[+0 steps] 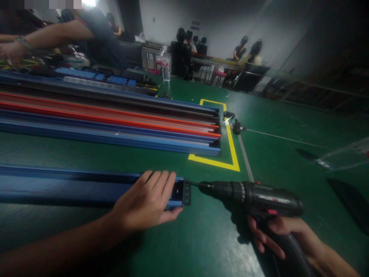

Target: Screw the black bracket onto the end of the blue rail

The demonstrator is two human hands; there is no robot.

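Observation:
My left hand (148,198) is wrapped over the right end of a long blue metal channel (72,186), thumb on its near side and fingers across the far edge. A black end bracket with slots (187,194) sits at the channel's end. My right hand (276,234) grips the handle of a black cordless drill (268,196) with red details. The drill lies level, its long thin bit (198,183) pointing left at the bracket's upper corner. Whether the bit sits in a screw is too small to tell.
Behind lie several blue, black and red channels (115,115) side by side, their ends within yellow tape (235,154). A black clip with a cord (238,127) is beyond. Farther back are blue sockets (118,80), a plastic bottle (165,65) and a co-worker's arm (57,34).

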